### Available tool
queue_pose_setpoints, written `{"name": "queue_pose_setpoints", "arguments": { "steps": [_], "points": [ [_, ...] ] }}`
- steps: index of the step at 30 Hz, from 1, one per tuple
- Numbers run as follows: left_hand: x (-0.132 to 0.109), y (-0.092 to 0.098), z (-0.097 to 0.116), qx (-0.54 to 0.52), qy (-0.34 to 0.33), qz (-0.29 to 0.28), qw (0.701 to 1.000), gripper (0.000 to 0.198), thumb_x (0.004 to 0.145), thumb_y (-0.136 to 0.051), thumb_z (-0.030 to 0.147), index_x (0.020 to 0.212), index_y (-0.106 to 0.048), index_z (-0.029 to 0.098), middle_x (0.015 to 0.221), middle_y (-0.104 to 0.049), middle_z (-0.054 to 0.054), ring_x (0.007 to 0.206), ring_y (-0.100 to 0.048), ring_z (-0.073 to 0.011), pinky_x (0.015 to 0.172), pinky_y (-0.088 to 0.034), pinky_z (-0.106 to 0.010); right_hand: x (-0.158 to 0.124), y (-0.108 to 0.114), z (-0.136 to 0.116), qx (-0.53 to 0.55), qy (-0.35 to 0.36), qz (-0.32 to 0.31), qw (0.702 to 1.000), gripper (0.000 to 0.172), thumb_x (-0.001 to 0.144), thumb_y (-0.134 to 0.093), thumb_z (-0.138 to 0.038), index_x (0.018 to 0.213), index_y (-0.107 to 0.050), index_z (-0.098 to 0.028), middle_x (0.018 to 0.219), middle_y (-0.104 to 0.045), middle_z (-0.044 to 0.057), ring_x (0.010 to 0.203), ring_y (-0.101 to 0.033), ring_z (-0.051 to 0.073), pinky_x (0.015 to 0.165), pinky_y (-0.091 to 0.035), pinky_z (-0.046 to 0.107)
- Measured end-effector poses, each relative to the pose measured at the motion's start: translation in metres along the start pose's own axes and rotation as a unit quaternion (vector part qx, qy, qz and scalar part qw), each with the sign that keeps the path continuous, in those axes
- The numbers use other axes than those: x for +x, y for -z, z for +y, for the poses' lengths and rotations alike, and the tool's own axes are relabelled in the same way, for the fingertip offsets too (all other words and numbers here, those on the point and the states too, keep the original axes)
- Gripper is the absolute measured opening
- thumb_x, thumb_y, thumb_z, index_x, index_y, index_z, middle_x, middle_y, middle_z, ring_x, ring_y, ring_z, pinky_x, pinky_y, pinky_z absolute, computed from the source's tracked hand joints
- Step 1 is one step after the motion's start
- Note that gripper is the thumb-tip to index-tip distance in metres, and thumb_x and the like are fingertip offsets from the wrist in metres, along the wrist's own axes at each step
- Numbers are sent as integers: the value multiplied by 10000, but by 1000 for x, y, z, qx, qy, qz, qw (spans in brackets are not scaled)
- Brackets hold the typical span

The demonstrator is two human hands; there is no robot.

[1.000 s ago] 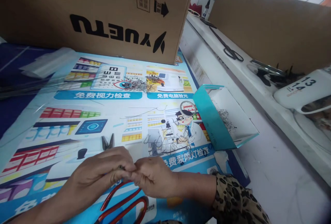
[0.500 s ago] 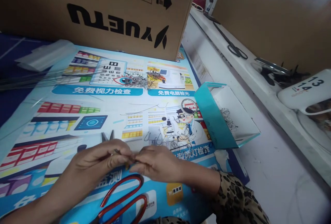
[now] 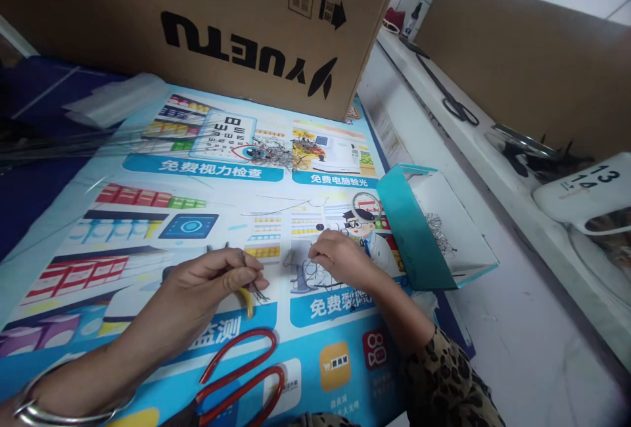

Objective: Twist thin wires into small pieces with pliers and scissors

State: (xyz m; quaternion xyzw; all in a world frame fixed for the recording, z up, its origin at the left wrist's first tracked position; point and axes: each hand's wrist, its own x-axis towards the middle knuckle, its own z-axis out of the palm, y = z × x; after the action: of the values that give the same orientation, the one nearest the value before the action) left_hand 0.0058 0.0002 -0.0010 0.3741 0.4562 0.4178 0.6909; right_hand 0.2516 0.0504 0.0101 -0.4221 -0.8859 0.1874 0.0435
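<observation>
My left hand (image 3: 211, 282) is closed in a pinch on a small bundle of thin wire pieces (image 3: 252, 288) with a yellow bit below the fingers. My right hand (image 3: 340, 257) rests on the printed poster (image 3: 197, 217), fingers bent down onto a loose scatter of thin wire hooks (image 3: 308, 272); what it pinches is too small to name. Small dark pliers (image 3: 217, 251) lie partly hidden behind my left hand. Red-handled scissors (image 3: 241, 381) lie just below my hands.
A big cardboard box (image 3: 221, 20) stands behind the poster. A teal and white box (image 3: 419, 236) holding tangled wire lies open at the right. Another wire pile (image 3: 276, 151) sits near the box. Black scissors (image 3: 448, 98) and a white device (image 3: 586, 190) lie on the white ledge.
My hands were joined together over the wire; now they have parted. My right hand has moved up and right onto the wire scatter, while my left keeps the bundle.
</observation>
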Motion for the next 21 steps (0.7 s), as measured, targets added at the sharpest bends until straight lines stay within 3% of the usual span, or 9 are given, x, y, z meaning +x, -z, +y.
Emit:
{"name": "queue_pose_setpoints", "arguments": {
  "steps": [8, 11, 16, 21],
  "points": [
    [4, -2, -3, -42, 9, 0, 999, 67, 769, -658, 251, 771, -633, 189, 751, -652, -16, 737, -611, -166, 625, -474, -256, -9, 5, -13, -187, -16, -50, 981, 139, 823, -456, -71, 907, -559, -110, 892, -568, 113, 816, -500, 204, 704, -370, 305],
    [6, -1, -4, -41, 20, 5, 999, 84, 776, -654, 271, 797, -633, 193, 755, -663, -16, 750, -612, -156, 670, -471, -249, -13, 10, -14, -206, -18, -52, 977, 176, 785, -439, -34, 910, -540, -107, 893, -575, 124, 783, -504, 211, 678, -362, 309],
    [8, 0, -6, -33, 29, 5, 999, 105, 783, -644, 293, 812, -628, 193, 748, -660, -15, 740, -602, -146, 674, -462, -241, -14, 17, -7, -75, -58, -25, 995, 169, 837, -407, -71, 923, -534, -144, 860, -610, 71, 742, -523, 163, 637, -354, 258],
    [7, -3, -5, -39, 41, 4, 998, 134, 762, -666, 297, 819, -636, 180, 745, -661, -26, 734, -597, -157, 668, -465, -260, -13, 20, -3, 79, -30, 6, 996, 222, 886, -415, -135, 1003, -603, -156, 1015, -641, 71, 919, -565, 156, 775, -407, 262]
  ]
}}
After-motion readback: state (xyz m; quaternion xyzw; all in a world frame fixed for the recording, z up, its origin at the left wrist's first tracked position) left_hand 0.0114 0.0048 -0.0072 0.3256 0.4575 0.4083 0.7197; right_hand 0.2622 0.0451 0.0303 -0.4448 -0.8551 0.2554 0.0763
